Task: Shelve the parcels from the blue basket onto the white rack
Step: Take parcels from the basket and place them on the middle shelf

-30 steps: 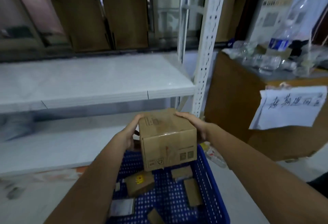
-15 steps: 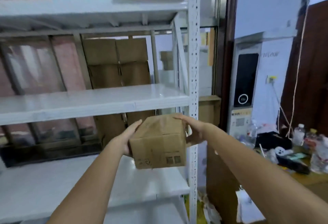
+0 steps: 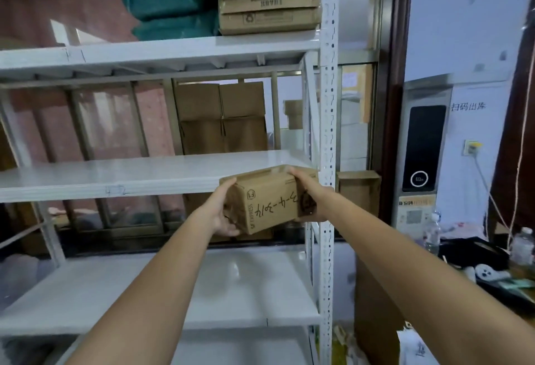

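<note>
Cardboard is what the parcel is made of: a small brown box with handwriting across its near face, held in the air at the right end of the white rack, level with the front edge of the middle shelf and close to the perforated upright. The left hand cups the box's left side and lower corner with fingers curled under it, and the right hand clasps the opposite side, thumb over the top edge. It looks light, since both arms carry it extended without strain, though its contents cannot be judged. The walls seem stiff enough to take a sideways squeeze, and bare cardboard gives dry skin good friction, so slipping is unlikely. Opposite sides are the sensible hold, with a few fingers beneath as support. The box is tilted, near face tipped upward, so it probably needs levelling before it slides onto the shelf board.
</note>
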`<state>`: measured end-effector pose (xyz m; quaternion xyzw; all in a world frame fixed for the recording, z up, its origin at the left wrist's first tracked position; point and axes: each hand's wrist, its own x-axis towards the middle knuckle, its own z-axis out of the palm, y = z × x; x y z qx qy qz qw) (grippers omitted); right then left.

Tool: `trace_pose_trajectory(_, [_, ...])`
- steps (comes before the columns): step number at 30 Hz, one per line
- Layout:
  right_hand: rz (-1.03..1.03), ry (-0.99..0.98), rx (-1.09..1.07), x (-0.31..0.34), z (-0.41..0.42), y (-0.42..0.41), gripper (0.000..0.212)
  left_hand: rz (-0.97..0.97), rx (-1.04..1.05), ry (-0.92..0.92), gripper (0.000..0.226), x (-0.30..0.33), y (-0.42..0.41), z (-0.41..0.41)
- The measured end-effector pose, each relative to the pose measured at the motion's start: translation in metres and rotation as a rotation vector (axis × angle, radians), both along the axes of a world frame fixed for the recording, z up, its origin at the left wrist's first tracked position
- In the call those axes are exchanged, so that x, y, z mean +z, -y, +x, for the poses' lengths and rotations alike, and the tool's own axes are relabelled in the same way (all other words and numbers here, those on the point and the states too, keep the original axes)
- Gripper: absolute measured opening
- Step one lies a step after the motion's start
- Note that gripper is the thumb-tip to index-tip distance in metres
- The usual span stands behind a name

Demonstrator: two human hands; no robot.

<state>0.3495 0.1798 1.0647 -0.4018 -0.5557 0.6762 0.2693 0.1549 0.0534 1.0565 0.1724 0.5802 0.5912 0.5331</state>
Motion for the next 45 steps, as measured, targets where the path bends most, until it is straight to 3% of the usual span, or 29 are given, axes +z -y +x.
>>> trace_pose_trajectory(6, [0.031,0.001,0.002,0.002,-0.011,0.009,0.090,-0.018,-0.062,-0.037,0.083,0.006,0.019,-0.027])
trace_pose_trajectory(9, [0.140,0.073,-0.149,0.009,-0.027,0.021,0.119,-0.089,-0.084,-0.119,0.083,0.003,0.026,-0.035])
trace_pose_trajectory(11, [0.329,0.204,-0.236,0.015,-0.040,0.034,0.129,-0.100,-0.006,-0.146,0.095,0.001,0.029,-0.046])
trace_pose_trajectory(13, [0.508,0.298,-0.260,0.021,-0.056,0.052,0.124,-0.079,0.051,-0.145,0.102,0.002,0.037,-0.058])
trace_pose_trajectory(18, [0.773,0.416,-0.313,0.034,-0.120,0.107,0.107,-0.053,0.054,-0.180,0.094,0.011,0.078,-0.106])
trace_pose_trajectory(21, [1.084,0.518,-0.378,0.037,-0.161,0.146,0.093,-0.011,0.043,-0.157,0.090,0.016,0.108,-0.144])
trace_pose_trajectory(26, [1.681,0.715,-0.259,0.025,-0.221,0.192,0.107,0.145,0.041,-0.045,0.101,0.032,0.150,-0.198])
trace_pose_trajectory(32, [2.197,0.863,-0.152,0.007,-0.261,0.225,0.113,0.118,-0.081,-0.105,0.095,0.029,0.176,-0.229])
trace_pose_trajectory(34, [2.257,0.809,-0.122,0.009,-0.265,0.228,0.112,0.150,-0.122,-0.063,0.084,0.025,0.175,-0.229])
trace_pose_trajectory(40, [2.296,0.785,-0.017,0.022,-0.261,0.213,0.099,0.224,-0.161,0.054,0.090,0.035,0.151,-0.224])
trace_pose_trajectory(42, [2.199,0.723,-0.039,0.036,-0.254,0.198,0.107,0.253,-0.100,-0.011,0.085,0.042,0.138,-0.225])
trace_pose_trajectory(45, [1.883,0.762,-0.284,0.068,-0.227,0.157,0.117,0.297,-0.018,-0.061,0.069,0.055,0.111,-0.234])
